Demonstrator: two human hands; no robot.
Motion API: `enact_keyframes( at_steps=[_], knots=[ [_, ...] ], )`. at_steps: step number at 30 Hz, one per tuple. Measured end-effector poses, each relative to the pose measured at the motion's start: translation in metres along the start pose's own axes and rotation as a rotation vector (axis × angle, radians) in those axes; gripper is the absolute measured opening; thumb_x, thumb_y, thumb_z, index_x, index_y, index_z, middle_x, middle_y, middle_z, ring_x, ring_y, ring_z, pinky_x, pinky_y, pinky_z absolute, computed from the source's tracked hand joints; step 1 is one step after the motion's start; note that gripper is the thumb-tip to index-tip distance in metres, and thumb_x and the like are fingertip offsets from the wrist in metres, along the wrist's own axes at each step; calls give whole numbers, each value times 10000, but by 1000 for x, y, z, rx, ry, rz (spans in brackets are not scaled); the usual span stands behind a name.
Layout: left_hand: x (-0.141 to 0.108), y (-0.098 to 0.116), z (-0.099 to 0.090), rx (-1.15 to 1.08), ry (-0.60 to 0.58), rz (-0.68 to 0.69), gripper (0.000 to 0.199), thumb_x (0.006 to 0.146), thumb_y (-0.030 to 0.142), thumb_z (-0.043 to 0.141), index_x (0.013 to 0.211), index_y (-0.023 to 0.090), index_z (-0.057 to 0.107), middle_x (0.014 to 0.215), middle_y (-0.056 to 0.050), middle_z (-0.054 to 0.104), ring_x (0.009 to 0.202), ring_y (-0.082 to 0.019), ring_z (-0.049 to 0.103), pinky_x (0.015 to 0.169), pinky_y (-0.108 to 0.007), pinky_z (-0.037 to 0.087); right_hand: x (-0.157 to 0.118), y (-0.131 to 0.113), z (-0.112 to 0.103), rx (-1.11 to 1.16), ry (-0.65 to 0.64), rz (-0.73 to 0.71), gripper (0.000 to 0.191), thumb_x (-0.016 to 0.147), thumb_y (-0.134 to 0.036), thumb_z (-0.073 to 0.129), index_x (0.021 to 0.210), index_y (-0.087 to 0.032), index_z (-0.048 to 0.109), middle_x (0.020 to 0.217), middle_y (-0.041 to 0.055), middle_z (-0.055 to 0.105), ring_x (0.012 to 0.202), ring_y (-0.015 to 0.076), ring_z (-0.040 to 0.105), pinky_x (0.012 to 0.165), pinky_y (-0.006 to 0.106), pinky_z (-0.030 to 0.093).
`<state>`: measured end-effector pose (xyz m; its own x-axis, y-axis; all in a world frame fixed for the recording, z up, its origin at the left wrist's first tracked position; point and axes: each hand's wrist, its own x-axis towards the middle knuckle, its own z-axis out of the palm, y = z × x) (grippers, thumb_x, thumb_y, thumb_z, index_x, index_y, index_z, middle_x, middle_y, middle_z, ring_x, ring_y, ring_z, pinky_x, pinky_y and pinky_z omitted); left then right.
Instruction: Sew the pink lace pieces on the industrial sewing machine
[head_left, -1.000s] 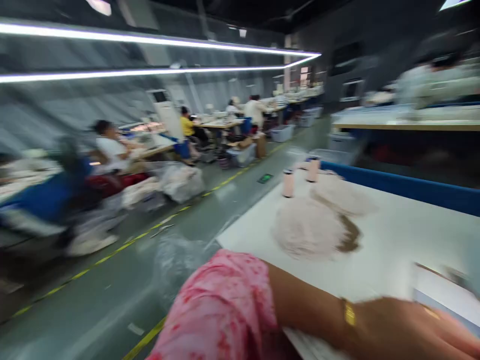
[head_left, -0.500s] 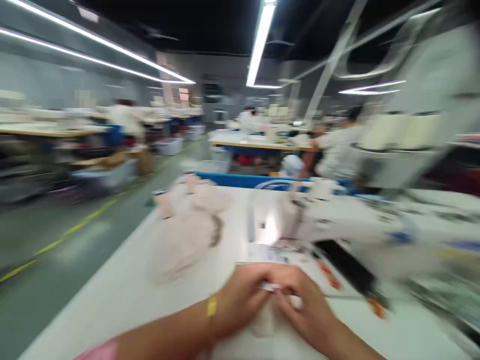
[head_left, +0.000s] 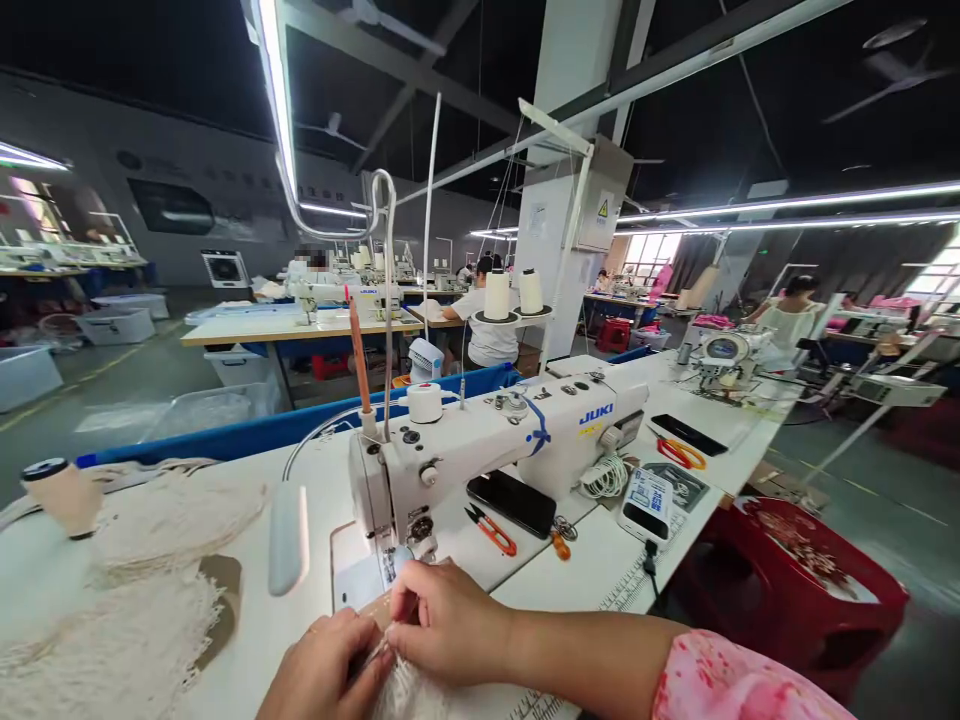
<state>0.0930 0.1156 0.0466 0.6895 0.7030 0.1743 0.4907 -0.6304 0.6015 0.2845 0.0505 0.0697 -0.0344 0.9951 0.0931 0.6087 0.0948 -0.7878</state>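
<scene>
My left hand (head_left: 326, 665) and my right hand (head_left: 450, 620) are close together at the bottom middle, fingers pinched on a piece of cream lace fabric (head_left: 409, 695). The lace hangs below the fingertips, and its lower part runs out of view. Just beyond my hands are the needle and presser foot (head_left: 391, 565) of a white sewing machine (head_left: 465, 455). More cream lace (head_left: 112, 640) lies spread on the table to the left, partly over a brown piece (head_left: 223, 605).
Orange thread snips (head_left: 491, 530), a black phone (head_left: 514, 502) and a small orange-handled screwdriver (head_left: 560, 545) lie right of the needle. A white power bank (head_left: 646, 505) sits farther right. A peach thread cone (head_left: 64, 497) stands left. A red stool (head_left: 817, 580) is beside the table; people sit behind.
The view has swung right and become sharp, bringing the whole sewing machine into sight. My hands stay together on the material and now appear lower and farther left.
</scene>
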Motion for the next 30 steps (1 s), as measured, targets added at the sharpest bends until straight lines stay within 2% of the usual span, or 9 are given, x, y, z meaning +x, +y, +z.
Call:
enact_keyframes(
  at_steps=[4,6,9,11,15,19,22,26,30],
  knots=[
    [-3,-10,2,301,240,165,147,892,410,712,941,275,743,950,-33,734,863,-253,690,732,-334,521,17,9,11,-80,18,-66,252,762,-89,722,863,-242,549,796,-52,646,792,184,617,740,264,420],
    [-5,-9,2,355,284,310,60,947,321,681,968,294,731,1001,-15,734,901,-235,682,807,-340,507,18,11,12,-84,14,-83,239,778,-79,703,879,-241,559,790,-54,654,758,173,616,708,252,418],
    [-4,-3,3,357,249,489,234,1043,235,555,853,266,688,865,5,708,781,-190,640,803,-326,480,17,14,11,-106,17,-98,232,808,-61,682,906,-237,567,783,-62,658,695,147,600,648,231,406],
    [-1,-1,4,346,255,532,296,1064,201,511,809,242,655,809,5,686,740,-184,613,768,-323,463,18,17,10,-136,31,-105,228,826,-60,687,920,-235,576,809,-57,673,704,143,608,634,225,405],
    [3,1,7,343,312,511,324,1069,145,460,823,214,658,819,-9,678,740,-191,591,754,-347,435,20,19,8,-203,65,-140,207,861,-63,694,925,-236,599,836,-41,679,767,162,631,667,237,428],
    [-5,13,4,354,218,424,265,1050,154,522,847,200,687,863,-25,695,795,-214,600,787,-383,415,7,23,3,-204,69,-166,143,942,-86,628,965,-227,627,949,33,683,918,224,640,803,307,471],
    [-8,21,0,352,155,371,179,1052,210,577,959,202,729,961,-30,729,869,-234,608,848,-419,407,-4,31,-6,-164,47,-172,122,1040,-155,551,1046,-227,649,1075,80,680,1038,262,622,902,368,472],
    [-8,24,-1,349,137,338,174,1063,230,573,1069,204,745,1028,-36,746,907,-238,594,878,-426,395,-10,37,-17,-261,26,-369,190,1080,-169,497,1110,-225,676,1096,83,697,993,256,651,862,369,513],
    [-11,26,1,349,160,350,178,1064,218,569,1063,200,746,1015,-33,746,907,-231,597,870,-417,389,-12,33,-18,-298,-9,-429,212,1062,-125,510,1096,-213,700,1107,90,690,1005,252,654,831,349,538]
  ],
)
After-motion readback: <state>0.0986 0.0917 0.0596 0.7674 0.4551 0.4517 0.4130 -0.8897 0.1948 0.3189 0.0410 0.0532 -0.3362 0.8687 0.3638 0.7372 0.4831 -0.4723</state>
